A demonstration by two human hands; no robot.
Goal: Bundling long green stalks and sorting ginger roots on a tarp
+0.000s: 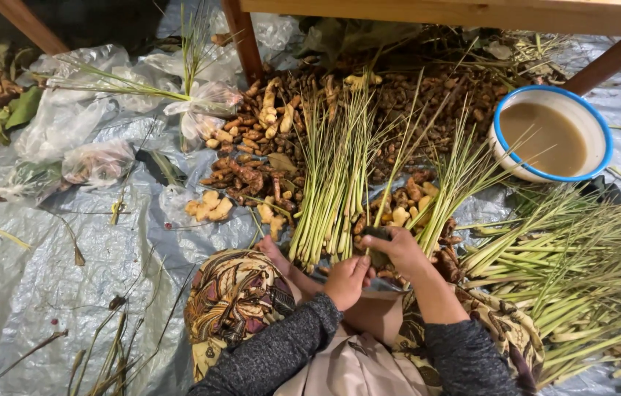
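My left hand [347, 279] and my right hand [400, 250] meet just above my lap, both closed around a small dark root piece [378, 246] at the base of the lemongrass. A bundle of lemongrass stalks [332, 183] lies straight ahead, its pale ends pointing toward me. A smaller lemongrass bunch [448, 192] slants beside my right hand. Brown turmeric and ginger roots [251, 169] are heaped behind the stalks. What exactly my fingers pinch is partly hidden.
A white bowl with a blue rim [549, 135] holds murky brown water at the right. A large pile of lemongrass [589, 271] lies at the right. Plastic bags [75, 125] and dry leaves litter the grey tarp [46, 279]. Wooden table legs [244, 37] stand behind.
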